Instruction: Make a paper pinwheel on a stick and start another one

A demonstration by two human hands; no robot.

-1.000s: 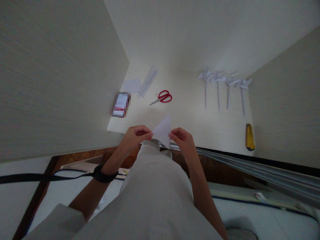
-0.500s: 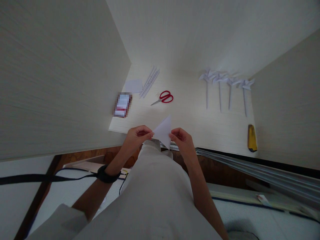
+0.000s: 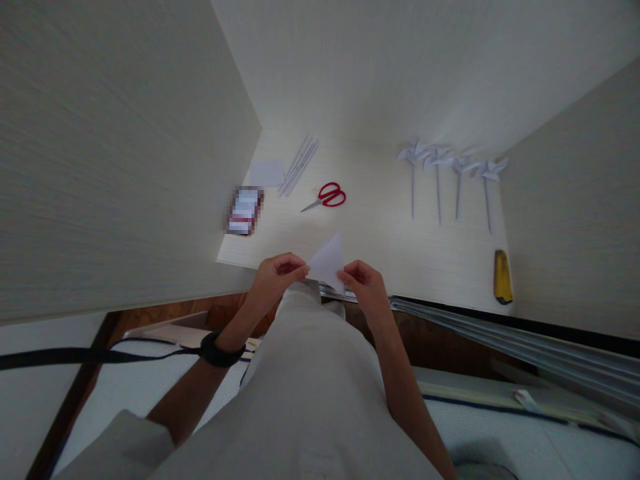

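Both my hands hold a white paper folded into a triangle [image 3: 329, 261] just above the near edge of the pale desk [image 3: 400, 247]. My left hand [image 3: 276, 277] pinches its left corner, fingers closed. My right hand [image 3: 364, 281] pinches the lower right edge, fingers closed too. A black band sits on my left wrist [image 3: 220, 350]. My light-clothed knee rises below the paper and hides its lowest tip.
On the desk lie red-handled scissors [image 3: 327, 196], a bundle of thin white sticks [image 3: 298, 165], a white paper sheet [image 3: 267, 173], a blurred small box [image 3: 243, 210], several white paper pinwheels [image 3: 453, 175] and a yellow utility knife [image 3: 502, 275]. Walls close in on both sides.
The hands and the paper have barely shifted; my right hand has slid slightly lower along the paper's edge. The view has drifted a little.
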